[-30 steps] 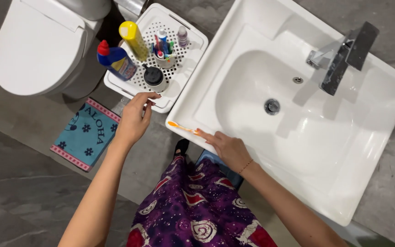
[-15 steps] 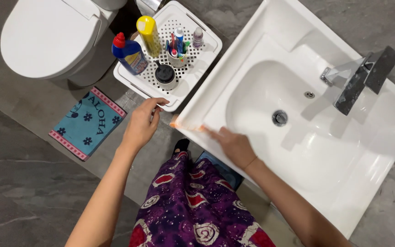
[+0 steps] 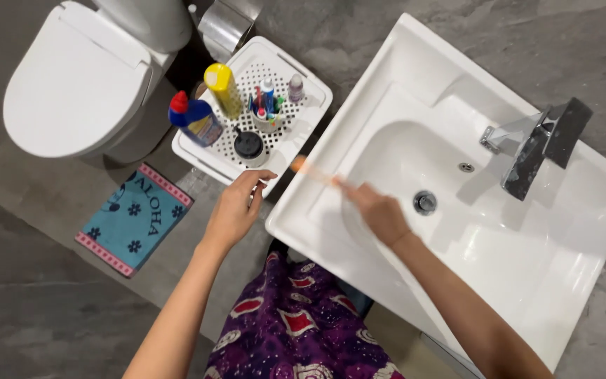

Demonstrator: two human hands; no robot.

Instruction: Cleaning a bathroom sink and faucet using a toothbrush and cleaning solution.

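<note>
My right hand (image 3: 380,209) holds an orange toothbrush (image 3: 310,170), blurred by motion, over the left rim of the white sink (image 3: 499,260). Its head points toward the white perforated basket (image 3: 296,133). My left hand (image 3: 236,207) hovers just below the basket's near edge, fingers loosely curled, holding nothing. In the basket stand a yellow bottle (image 3: 222,88), a blue bottle with a red cap (image 3: 192,118), a cup of toothbrushes and tubes (image 3: 266,105), a black-lidded jar (image 3: 249,146) and a small pale bottle (image 3: 296,88).
A white toilet (image 3: 71,91) with its lid closed stands at the upper left. A blue mat with a pink border (image 3: 135,217) lies on the grey floor. A chrome tap (image 3: 534,144) and drain (image 3: 424,202) are in the sink. My purple patterned garment (image 3: 296,330) fills the bottom.
My right hand has lifted the toothbrush off the sink's front rim and swung it up toward the basket. My left hand stays near the basket edge. The view has shifted.
</note>
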